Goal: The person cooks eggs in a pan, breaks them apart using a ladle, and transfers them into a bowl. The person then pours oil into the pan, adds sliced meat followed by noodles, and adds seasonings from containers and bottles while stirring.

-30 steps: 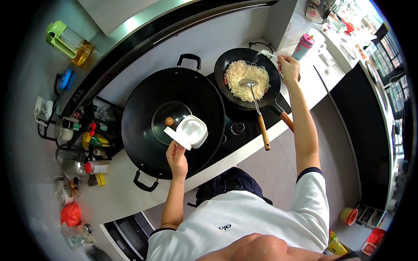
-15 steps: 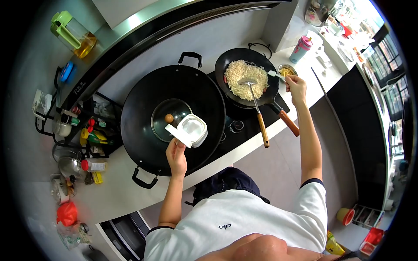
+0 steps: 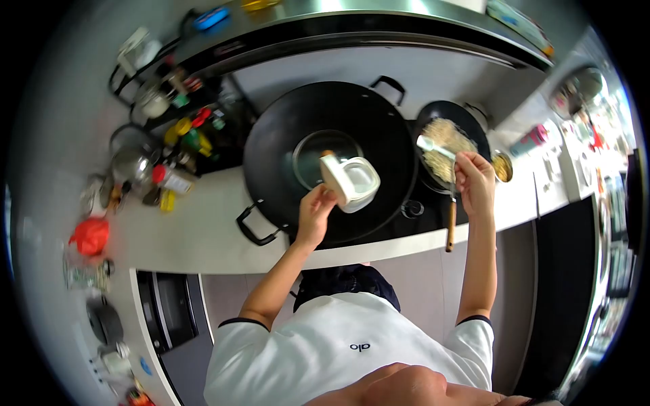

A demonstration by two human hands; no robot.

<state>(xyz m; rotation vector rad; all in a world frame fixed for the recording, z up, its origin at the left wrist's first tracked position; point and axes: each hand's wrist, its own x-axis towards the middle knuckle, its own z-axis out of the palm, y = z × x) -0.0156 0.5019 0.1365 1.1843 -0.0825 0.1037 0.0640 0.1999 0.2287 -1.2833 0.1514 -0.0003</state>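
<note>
My left hand (image 3: 314,216) grips a small white seasoning box (image 3: 363,181) by its raised flip lid, over the large black wok (image 3: 267,152). Inside that wok lies a round glass lid (image 3: 307,166) with a brown knob, partly covered by the box. Between the fingers of my right hand (image 3: 476,181) is a small white spoon (image 3: 429,144). It is above the pale noodles (image 3: 443,132) in the smaller black frying pan (image 3: 479,128). A wooden-handled metal spatula (image 3: 451,227) rests in that pan, its head hidden under my hand and the spoon.
Beside the frying pan stands a metal bowl (image 3: 502,166) of yellowish food, with a pink-topped cup (image 3: 530,140) behind it. Bottles (image 3: 198,137) crowd the rack at the left, near a red bag (image 3: 90,237). The range hood (image 3: 379,30) overhangs the back.
My view has turned, shifting the scene. The spoon has moved from the frying pan's right edge leftward over the noodles. My left hand still holds the box above the wok.
</note>
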